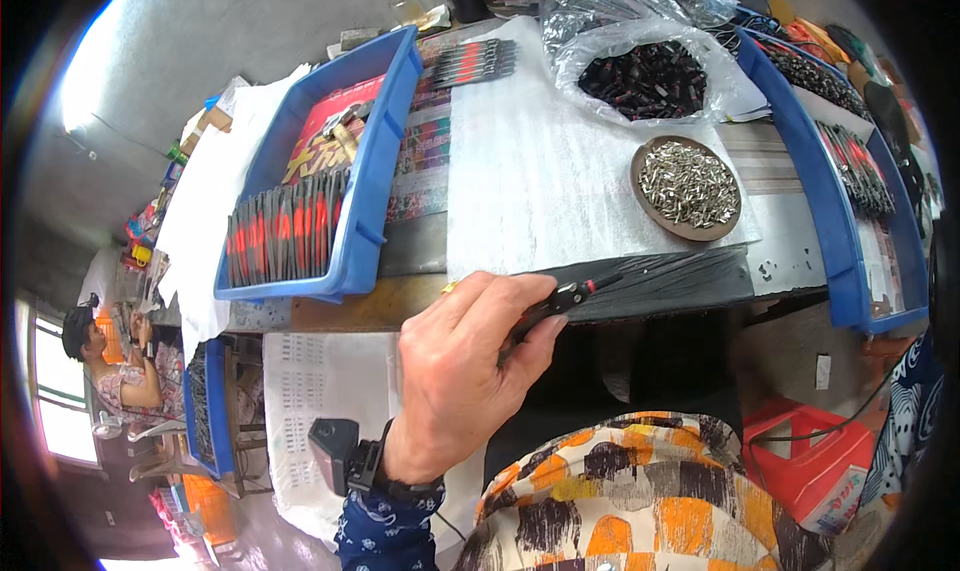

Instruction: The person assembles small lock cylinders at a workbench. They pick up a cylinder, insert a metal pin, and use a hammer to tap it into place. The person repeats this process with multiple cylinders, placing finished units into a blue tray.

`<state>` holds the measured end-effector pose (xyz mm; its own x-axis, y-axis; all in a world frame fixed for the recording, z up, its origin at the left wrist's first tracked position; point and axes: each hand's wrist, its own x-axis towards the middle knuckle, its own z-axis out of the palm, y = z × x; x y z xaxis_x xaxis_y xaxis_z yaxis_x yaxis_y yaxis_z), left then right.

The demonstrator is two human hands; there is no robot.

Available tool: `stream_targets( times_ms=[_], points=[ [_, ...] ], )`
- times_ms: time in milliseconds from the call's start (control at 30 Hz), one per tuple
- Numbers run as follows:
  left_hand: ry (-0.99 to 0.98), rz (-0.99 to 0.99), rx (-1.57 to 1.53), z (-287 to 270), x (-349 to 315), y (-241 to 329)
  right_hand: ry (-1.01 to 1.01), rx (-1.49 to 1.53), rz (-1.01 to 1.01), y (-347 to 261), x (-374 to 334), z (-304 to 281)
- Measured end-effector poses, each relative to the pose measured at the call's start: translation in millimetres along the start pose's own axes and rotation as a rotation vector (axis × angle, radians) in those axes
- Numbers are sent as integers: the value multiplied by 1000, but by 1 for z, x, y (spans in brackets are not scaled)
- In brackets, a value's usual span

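"Blotchy orange, black and cream cloth (620,491) covers the lap. What's past it?"

"A table (785,226) with a blue tray (365,246). The left hand (470,356) pinches a black thing (570,298) near the table's front edge. I can't tell about the right hand; it's out of sight."

"How does the thing look?"

"Dark, thin, with a red ring (591,286)."

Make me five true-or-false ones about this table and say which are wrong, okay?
1. The left hand holds a black thing. True.
2. Silver bits lie in a brown bowl. True.
3. The left blue tray holds red-and-black things. True.
4. The brown bowl is inside that tray. False: it is on the white sheet.
5. The bag is empty. False: the plastic bag has dark pieces inside.
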<state>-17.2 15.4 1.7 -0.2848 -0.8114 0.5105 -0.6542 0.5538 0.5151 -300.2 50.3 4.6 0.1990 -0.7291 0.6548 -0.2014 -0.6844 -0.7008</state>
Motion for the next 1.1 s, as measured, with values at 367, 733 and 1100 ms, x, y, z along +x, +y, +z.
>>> stream_targets(
  times_ms=[367, 733, 1100],
  points=[
    [-16, -9, 15, 4, 3, 3, 10, 15, -31, -3, 5, -10],
    [64, -95, -12, 14, 50, -50, 142, -34, -121, -44, 37, -41],
    [121, -32, 293, 44, 126, -135, 239, 26, 156, -11, 13, -54]
  ],
)
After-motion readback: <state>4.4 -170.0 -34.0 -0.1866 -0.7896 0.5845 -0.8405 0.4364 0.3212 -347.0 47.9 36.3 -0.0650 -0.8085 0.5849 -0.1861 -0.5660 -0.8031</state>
